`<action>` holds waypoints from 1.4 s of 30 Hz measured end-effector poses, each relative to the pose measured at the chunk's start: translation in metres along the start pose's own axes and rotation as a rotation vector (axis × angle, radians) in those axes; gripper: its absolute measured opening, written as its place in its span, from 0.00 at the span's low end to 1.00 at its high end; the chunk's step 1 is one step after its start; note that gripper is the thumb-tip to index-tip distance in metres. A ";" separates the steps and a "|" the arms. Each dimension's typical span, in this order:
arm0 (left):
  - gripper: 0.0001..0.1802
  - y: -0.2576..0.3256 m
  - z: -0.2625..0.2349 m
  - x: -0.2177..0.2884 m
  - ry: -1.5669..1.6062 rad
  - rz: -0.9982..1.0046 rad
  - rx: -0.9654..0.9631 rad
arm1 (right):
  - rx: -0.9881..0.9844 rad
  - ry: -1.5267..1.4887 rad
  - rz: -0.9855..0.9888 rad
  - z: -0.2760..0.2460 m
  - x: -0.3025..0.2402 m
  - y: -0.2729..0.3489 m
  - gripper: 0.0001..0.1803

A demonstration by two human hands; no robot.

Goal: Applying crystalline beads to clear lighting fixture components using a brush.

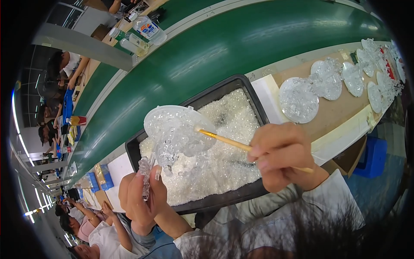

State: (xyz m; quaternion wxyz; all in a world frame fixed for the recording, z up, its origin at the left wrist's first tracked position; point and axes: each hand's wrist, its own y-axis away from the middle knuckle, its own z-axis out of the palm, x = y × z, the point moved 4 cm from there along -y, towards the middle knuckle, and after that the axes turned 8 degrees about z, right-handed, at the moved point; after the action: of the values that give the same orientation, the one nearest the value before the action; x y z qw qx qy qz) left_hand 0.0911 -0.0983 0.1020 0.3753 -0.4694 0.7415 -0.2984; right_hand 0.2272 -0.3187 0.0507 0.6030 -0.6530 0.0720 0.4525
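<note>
My left hand (pixel 144 194) pinches the narrow, glittery stem of a clear plastic ornament (pixel 170 125). Its wide round disc, with molded shapes on it, tilts above a black tray (pixel 254 99). Loose sparkling white granules (pixel 237 112) fill much of that tray. In my right hand (pixel 282 157) is a thin paintbrush (pixel 230 142) with a wooden handle and a brass-colored ferrule. Its pale bristle tip meets the ornament's surface, or lies just in front of it; I cannot tell which.
Several similar clear ornaments (pixel 299 100) lie on a brown board (pixel 336 123) to the right. Behind the tray runs a green conveyor belt (pixel 207 58). Bottles (pixel 148 30) stand beyond it. A blue bin (pixel 371 157) sits at lower right. Other people work along the left.
</note>
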 end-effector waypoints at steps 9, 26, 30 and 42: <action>0.14 0.017 0.005 -0.002 -0.090 -0.169 0.038 | -0.020 -0.002 0.075 -0.003 0.002 0.001 0.16; 0.15 -0.007 0.007 -0.003 -0.047 -0.397 -0.030 | -0.143 0.251 0.566 0.007 0.007 -0.011 0.09; 0.15 -0.007 0.006 -0.002 0.009 -0.383 -0.040 | -0.214 0.428 0.515 0.022 0.013 -0.011 0.09; 0.18 -0.018 -0.006 0.003 0.122 -0.269 -0.151 | -0.294 0.690 0.282 0.042 0.010 -0.013 0.10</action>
State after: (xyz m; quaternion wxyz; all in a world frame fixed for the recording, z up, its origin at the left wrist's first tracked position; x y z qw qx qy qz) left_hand 0.0939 -0.1075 0.1184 0.2498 -0.5723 0.7136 -0.3177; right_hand 0.2203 -0.2752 0.0595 0.3755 -0.8298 0.2935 0.2905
